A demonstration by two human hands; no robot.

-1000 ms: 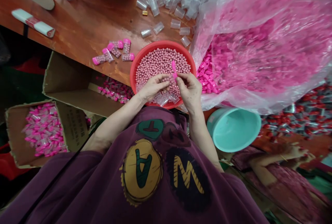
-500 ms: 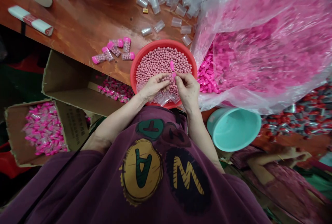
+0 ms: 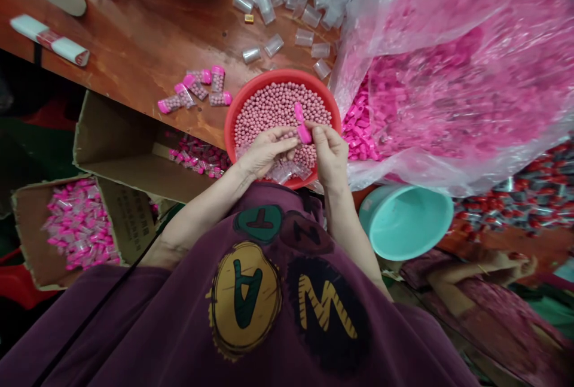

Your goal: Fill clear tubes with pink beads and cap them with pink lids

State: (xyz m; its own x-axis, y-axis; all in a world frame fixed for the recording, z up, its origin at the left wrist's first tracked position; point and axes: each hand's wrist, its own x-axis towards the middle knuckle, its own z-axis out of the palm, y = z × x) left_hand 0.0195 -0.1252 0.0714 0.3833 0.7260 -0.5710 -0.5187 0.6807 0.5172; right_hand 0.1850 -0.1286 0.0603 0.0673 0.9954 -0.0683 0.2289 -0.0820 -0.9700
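My right hand [image 3: 330, 155] pinches a pink flip-top plastic cap [image 3: 304, 131] between its fingertips, with the cap's lid standing up above the bowl. My left hand [image 3: 264, 151] curls just left of that cap, its fingertips close to it. Whether it holds anything is hidden. Both hands hang over a red plastic bowl [image 3: 282, 75] heaped with small pink beads [image 3: 278, 109]. A few clear plastic tubes [image 3: 284, 171] lie in the bowl's near side, under my hands. Several capped tubes filled with beads [image 3: 192, 88] lie on the wooden table [image 3: 125, 34] to the left.
Loose clear tubes [image 3: 273, 46] spread behind the bowl. A plastic bag of pink caps [image 3: 448, 76] fills the right. Cardboard boxes of filled tubes [image 3: 78, 225] stand at left. A teal basin [image 3: 403, 222] sits to the right, beyond it a co-worker's hand [image 3: 506, 267] and red-capped tubes [image 3: 524, 195].
The pink cap shows more now, as my right hand has drawn slightly right, leaving a wider gap between my hands. The view has shifted slightly.
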